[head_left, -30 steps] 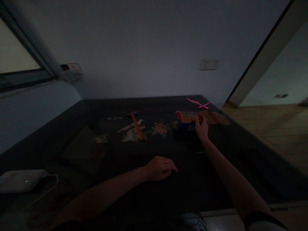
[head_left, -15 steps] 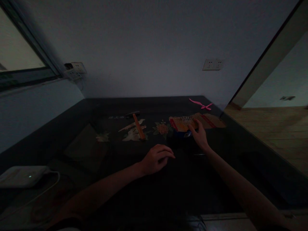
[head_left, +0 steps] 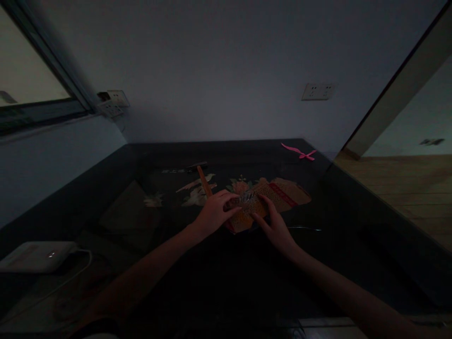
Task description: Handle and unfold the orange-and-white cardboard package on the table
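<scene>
2 hands (head_left: 213, 213) on a brown, red-banded packet (head_left: 247, 216), pink ribbon (head_left: 305, 156) farther back

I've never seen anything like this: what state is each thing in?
Brown package: in both hands, extending rightward
Left grip: curled on its left part
Right grip: fingers on its middle
Orange stick: lying, near end hidden
Pink ribbon: lying, crossing itself
White device: cable attached
Right wall socket: unused

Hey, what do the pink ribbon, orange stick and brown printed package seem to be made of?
Pink ribbon: probably matte fabric, lying in thin, soft bends. Orange stick: perhaps smooth wood, judging by colour and straight shape; plastic is possible. Brown printed package: perhaps dull paper or plastic film, with uneven edges; too dim to tell.
</scene>
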`<state>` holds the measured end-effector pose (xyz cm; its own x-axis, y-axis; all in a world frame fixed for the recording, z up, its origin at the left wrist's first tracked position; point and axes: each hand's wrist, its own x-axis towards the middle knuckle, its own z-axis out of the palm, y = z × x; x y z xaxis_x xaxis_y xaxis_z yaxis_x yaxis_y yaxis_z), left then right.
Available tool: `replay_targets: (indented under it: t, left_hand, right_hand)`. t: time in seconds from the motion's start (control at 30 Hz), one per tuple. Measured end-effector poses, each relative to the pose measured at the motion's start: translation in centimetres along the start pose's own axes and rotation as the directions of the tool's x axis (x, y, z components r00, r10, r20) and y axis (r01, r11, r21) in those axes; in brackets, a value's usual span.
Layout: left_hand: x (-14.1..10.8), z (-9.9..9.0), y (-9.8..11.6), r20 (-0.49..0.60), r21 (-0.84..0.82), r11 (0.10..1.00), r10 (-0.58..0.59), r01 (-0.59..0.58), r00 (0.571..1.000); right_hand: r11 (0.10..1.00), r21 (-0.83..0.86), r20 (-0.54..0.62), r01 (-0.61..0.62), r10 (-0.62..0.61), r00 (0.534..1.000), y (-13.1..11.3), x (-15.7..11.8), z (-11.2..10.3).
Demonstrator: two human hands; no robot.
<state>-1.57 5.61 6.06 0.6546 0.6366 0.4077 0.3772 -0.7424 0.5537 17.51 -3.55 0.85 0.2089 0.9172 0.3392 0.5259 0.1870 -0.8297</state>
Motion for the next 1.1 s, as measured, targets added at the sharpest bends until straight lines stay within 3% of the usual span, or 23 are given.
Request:
replay_targets:
  t: [0.4,0.6,0.73,0.83,0.93,1.1]
  left_hand:
    - [0.4,0.0,0.1,0.027,0.138,0.990,0.025,-0.029,0.999]
    - [0.3,-0.1,1.0,-0.152,0.086,0.995,0.071,-0.059,0.986]
    - [0.2,-2.1,1.2,-0.248,0.001,0.998,0.066,-0.068,0.966]
    - [-0.7,-5.0,-1.0,-0.245,-0.075,0.991,-0.127,0.112,0.961]
    - [-2.9,-8.4,-5.3,-0.092,-0.068,0.927,-0.374,0.369,0.923]
    - [-8.1,-12.2,-12.2,0.091,0.067,0.762,-0.648,0.644,0.757]
  right_hand:
    - [0.999,-0.029,0.099,-0.028,0.030,0.995,-0.6,-1.2,0.3]
    - [0.998,-0.050,0.113,-0.046,0.051,0.992,-0.7,-1.1,0.2]
    - [0.997,-0.055,0.127,-0.058,0.064,0.990,-0.8,-1.1,0.1]
    - [0.996,-0.064,0.135,-0.065,0.073,0.988,-0.9,-1.1,-0.1]
    - [0.996,-0.067,0.150,-0.061,0.071,0.986,-1.1,-1.2,-0.4]
    - [0.996,-0.071,0.167,-0.061,0.072,0.983,-1.0,-1.2,-0.6]
